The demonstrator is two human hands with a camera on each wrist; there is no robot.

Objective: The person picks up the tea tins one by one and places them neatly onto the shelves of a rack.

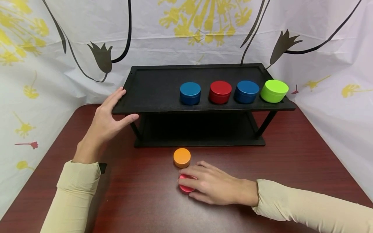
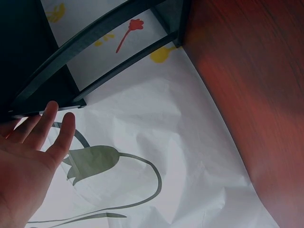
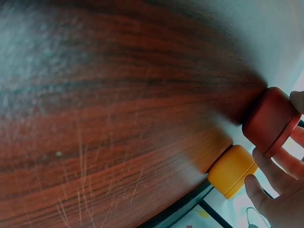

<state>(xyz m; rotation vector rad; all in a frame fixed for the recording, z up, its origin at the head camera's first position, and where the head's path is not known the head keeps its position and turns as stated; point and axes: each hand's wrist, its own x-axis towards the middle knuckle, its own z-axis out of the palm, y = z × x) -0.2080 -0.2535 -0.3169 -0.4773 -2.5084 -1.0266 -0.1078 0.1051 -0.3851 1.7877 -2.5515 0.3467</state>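
On the table, my right hand (image 1: 214, 184) holds a round red tin (image 1: 186, 183), thumb on one side and fingers on the other, partly covering it. In the right wrist view the same red tin (image 3: 270, 121) shows its side and lid seam. Just beyond it stands an orange tin (image 1: 182, 158), close to my fingers. My left hand (image 1: 106, 119) is at the left end of the black two-tier shelf (image 1: 154, 87), fingers spread along its edge and thumb near the front corner. The left wrist view shows the left hand's fingers (image 2: 45, 126) extended at that edge.
Along the upper tier's front right stand a blue tin (image 1: 190, 93), a red tin (image 1: 220, 92), another blue tin (image 1: 246, 92) and a lime green tin (image 1: 274, 91). A patterned white sheet (image 1: 180, 48) hangs behind and beside the brown table (image 1: 140, 194).
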